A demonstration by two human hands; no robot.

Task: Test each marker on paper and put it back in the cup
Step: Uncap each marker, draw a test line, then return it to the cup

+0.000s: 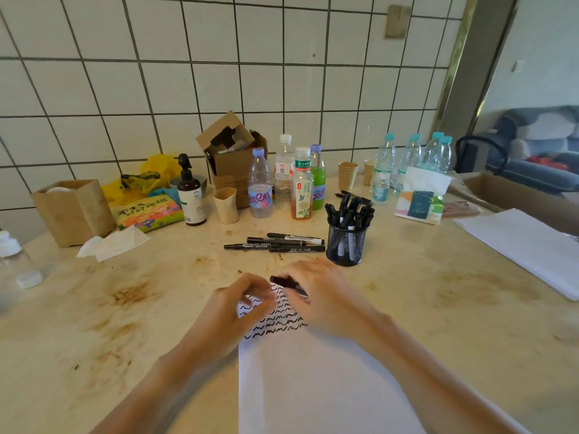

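A white sheet of paper (313,380) lies in front of me, its top covered with rows of black squiggles. My right hand (322,292) grips a black marker (286,283) over the top of the sheet; the marker is blurred. My left hand (241,299) rests on the paper's upper left with fingers curled, and whether it holds anything cannot be made out. A black mesh cup (346,245) stands just beyond my right hand, filled with several black markers. Several more black markers (275,242) lie flat on the table left of the cup.
Bottles (302,189), paper cups (226,204), a cardboard box (233,155) and a dark pump bottle (189,195) crowd the back of the stained table. A tissue pack (421,198) and a stack of white paper (529,245) sit at right. Crumpled tissue (112,242) lies at left.
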